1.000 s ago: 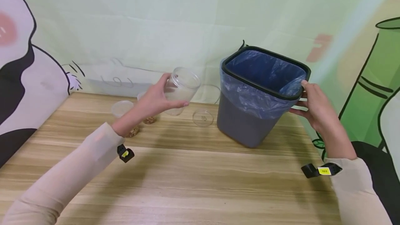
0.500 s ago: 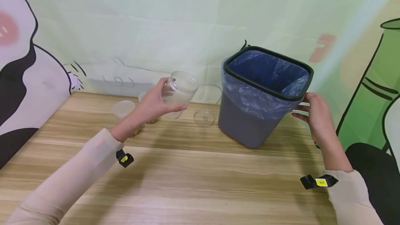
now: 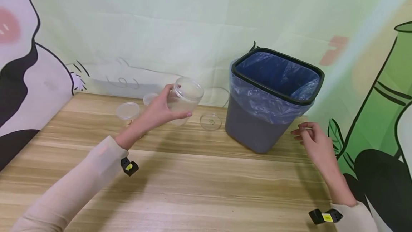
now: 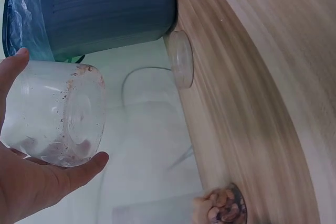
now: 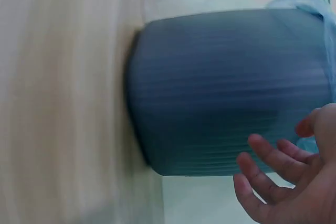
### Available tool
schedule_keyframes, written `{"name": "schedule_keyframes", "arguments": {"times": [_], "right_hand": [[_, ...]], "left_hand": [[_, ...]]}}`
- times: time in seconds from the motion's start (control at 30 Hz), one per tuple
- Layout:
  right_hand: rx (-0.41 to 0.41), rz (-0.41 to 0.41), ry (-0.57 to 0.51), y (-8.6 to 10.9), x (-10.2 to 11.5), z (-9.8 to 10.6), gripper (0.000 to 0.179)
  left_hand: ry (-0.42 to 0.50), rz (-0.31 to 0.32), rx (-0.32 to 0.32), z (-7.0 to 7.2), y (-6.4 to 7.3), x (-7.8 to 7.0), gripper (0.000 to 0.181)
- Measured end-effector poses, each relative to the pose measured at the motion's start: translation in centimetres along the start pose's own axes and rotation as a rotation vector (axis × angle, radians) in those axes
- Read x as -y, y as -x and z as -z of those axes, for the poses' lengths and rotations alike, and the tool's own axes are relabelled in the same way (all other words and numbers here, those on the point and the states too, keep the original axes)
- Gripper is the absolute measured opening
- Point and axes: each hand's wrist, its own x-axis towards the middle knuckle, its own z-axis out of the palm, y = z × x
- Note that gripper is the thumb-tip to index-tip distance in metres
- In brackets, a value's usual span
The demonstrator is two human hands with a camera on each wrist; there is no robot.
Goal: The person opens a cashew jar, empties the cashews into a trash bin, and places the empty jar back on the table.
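Left of the lined bin, the left hand grips a clear, tilted jar (reddish specks dot its base), thumb and fingers around its side. Nearer the bin lies a clear round lid; just right of the bin, the right hand hangs released, fingers loosely bent.

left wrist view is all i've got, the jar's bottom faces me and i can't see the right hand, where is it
Observer: The right hand is just to the right of the bin in the head view.
Operator: ok and the mouth of that jar, is it covered
Observer: No, the head view shows the jar's mouth uncovered.
Operator: what about inside the bin, can't see in from here
Observer: A blue bag lines the inside, seen through the bin's open top.
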Motion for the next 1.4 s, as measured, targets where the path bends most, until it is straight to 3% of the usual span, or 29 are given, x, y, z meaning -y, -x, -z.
{"name": "schedule_keyframes", "arguments": {"times": [0.13,0.33,0.47,0.63,0.93,1.2,1.4], "right_hand": [[0.003,0.08,0.122,1.5,-0.2,-1.3,0.036],[0.136,0.306,0.272,3.1,0.2,-3.5,0.027],[0.201,0.472,0.302,3.7,1.0,-5.1,0.019],[0.22,0.597,0.317,4.2,2.4,-7.0,0.017],[0.306,0.651,0.353,3.5,4.2,-9.6,0.037],[0.321,0.833,0.315,2.3,4.6,-12.3,0.047],[0.362,0.822,0.328,1.9,5.3,-13.3,0.054]], "left_hand": [[-0.001,0.002,0.006,-0.3,0.1,0.2,0.104],[0.014,0.005,0.009,-0.6,0.1,0.4,0.103],[0.011,0.018,0.015,-0.6,0.1,0.5,0.104],[0.027,0.03,0.02,-0.9,0.3,0.8,0.104],[0.034,0.065,0.021,-1.8,0.1,1.5,0.105],[0.05,0.1,0.025,-2.9,-0.6,2.7,0.107],[0.031,0.146,0.05,-3.7,-0.8,3.8,0.106]]}}
